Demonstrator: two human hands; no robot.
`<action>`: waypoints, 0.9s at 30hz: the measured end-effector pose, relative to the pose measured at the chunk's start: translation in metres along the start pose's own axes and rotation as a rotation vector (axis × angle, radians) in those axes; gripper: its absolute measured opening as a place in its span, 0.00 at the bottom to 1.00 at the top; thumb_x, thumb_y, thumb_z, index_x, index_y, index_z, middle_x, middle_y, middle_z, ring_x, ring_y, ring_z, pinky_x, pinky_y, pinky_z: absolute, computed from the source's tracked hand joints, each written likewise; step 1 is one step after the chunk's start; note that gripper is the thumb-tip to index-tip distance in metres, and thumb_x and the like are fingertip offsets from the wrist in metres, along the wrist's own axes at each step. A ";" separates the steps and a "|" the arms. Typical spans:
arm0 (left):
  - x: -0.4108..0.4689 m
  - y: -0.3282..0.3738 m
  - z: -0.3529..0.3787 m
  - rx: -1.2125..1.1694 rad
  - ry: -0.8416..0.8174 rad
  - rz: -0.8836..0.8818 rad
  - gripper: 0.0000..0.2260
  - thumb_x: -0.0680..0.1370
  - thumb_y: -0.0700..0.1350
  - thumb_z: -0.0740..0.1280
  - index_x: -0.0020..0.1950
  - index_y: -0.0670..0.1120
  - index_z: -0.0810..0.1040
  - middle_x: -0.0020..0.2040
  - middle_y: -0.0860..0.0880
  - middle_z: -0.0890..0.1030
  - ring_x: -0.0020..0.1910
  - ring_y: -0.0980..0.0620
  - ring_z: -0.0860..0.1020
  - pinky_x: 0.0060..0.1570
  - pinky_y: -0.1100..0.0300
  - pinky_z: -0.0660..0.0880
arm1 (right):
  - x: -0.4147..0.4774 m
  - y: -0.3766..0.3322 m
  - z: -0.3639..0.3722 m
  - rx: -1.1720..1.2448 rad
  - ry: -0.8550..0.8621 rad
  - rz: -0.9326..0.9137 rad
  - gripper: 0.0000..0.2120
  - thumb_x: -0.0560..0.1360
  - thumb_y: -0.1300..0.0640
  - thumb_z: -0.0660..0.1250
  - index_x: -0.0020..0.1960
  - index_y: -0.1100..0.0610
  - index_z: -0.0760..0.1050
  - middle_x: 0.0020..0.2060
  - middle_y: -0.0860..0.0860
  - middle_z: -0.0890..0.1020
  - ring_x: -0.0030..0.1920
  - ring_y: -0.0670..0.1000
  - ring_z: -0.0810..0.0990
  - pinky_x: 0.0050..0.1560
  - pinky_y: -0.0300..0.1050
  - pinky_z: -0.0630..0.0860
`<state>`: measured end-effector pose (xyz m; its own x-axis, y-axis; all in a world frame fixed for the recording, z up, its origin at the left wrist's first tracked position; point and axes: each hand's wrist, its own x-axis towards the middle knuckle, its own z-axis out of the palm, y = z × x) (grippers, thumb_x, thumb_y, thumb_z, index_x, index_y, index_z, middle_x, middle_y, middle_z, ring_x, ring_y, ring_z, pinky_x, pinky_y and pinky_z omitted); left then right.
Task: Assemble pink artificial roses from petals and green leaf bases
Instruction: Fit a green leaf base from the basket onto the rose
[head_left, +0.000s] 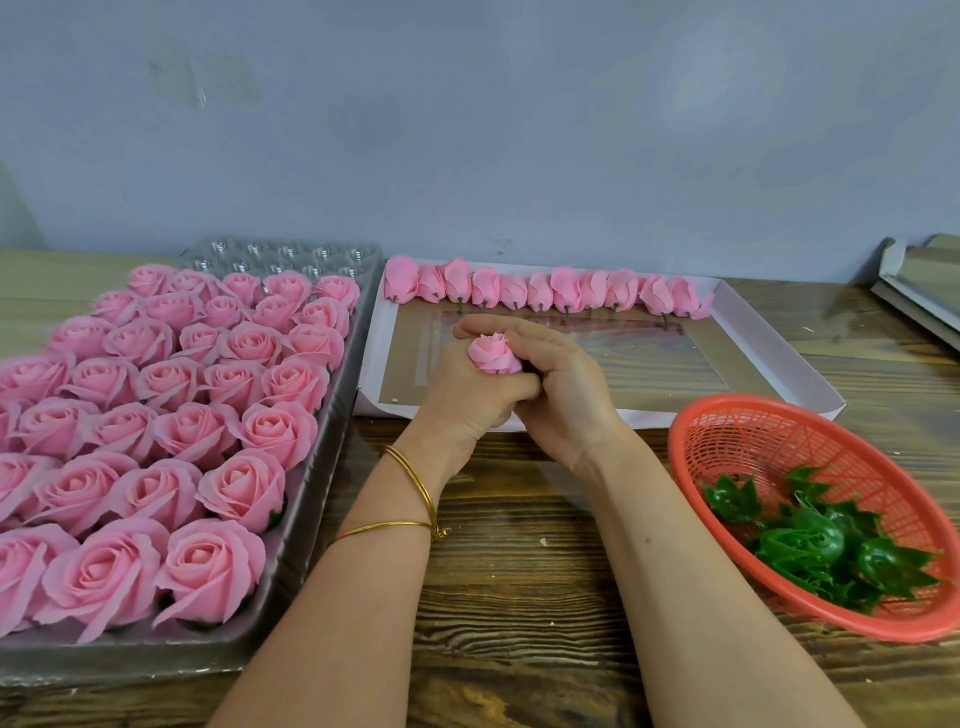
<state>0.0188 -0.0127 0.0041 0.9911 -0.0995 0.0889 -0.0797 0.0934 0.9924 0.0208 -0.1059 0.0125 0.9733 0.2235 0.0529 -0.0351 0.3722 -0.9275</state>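
**Go easy on that bud**

Mid-bench (519, 571), the left hand (467, 400) grips the pink rose bud (493, 356) from below, while the right hand (563, 395) presses flattish fingers round its far side. Petals look soft, light and crushable, so I'd hold the base.

Held both forearms angled in from below, hands joined at centre. Gripped rosebud (493, 356) in left hand (467, 400), fingers curled round its base. Laid right hand (563, 395) alongside, fingers near straight behind the bud; thumb seemingly pressed low, partly hidden.
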 end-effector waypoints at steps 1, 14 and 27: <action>0.000 0.001 0.001 0.004 0.003 -0.006 0.12 0.59 0.36 0.68 0.24 0.55 0.78 0.22 0.58 0.71 0.22 0.61 0.71 0.22 0.69 0.64 | 0.000 0.000 0.000 0.004 0.006 -0.001 0.15 0.79 0.69 0.55 0.52 0.63 0.80 0.49 0.55 0.85 0.50 0.50 0.83 0.47 0.39 0.79; 0.000 -0.003 -0.005 0.131 -0.049 0.012 0.11 0.67 0.31 0.71 0.36 0.46 0.76 0.28 0.52 0.74 0.26 0.58 0.73 0.28 0.64 0.67 | 0.000 -0.008 -0.003 0.054 0.084 -0.079 0.19 0.79 0.62 0.59 0.36 0.56 0.84 0.46 0.55 0.85 0.53 0.52 0.82 0.56 0.45 0.78; 0.004 -0.008 -0.002 0.137 -0.002 0.042 0.17 0.65 0.33 0.74 0.40 0.56 0.80 0.33 0.58 0.80 0.34 0.63 0.80 0.30 0.68 0.72 | -0.005 -0.006 0.005 -0.153 0.053 -0.038 0.12 0.78 0.59 0.62 0.42 0.61 0.81 0.50 0.60 0.84 0.52 0.52 0.82 0.57 0.46 0.76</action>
<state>0.0233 -0.0118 -0.0035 0.9863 -0.1008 0.1303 -0.1347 -0.0382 0.9901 0.0150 -0.1047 0.0197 0.9839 0.1627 0.0734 0.0333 0.2368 -0.9710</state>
